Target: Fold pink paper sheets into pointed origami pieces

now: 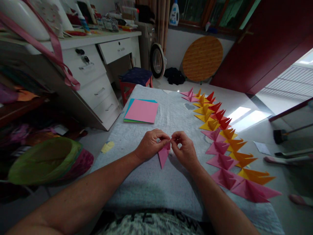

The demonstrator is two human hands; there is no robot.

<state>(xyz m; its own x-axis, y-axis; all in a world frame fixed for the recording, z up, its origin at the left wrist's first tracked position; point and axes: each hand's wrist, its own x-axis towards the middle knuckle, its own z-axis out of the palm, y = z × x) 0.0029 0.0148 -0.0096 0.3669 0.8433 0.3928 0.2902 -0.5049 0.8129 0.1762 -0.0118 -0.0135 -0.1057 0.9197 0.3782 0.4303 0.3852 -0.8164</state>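
Between my two hands is a piece of folded pink origami paper (163, 156), its pointed end hanging down toward me. My left hand (154, 143) pinches its upper part between thumb and forefinger. The fingertips of my right hand (183, 148) are pressed together at the paper's upper right corner, close against the left fingertips. Both hands are just above the cloth-covered table. Beyond them to the left lies a stack of square paper sheets (143, 111), pink on top with blue and green edges showing beneath.
Rows of folded paper cranes (217, 148) in pink, yellow, orange and red line the right side of the table (137, 195). A yellow scrap (108, 147) lies near the left edge. A stool (135, 78) touches the far side; a lined bin (49, 160) stands left.
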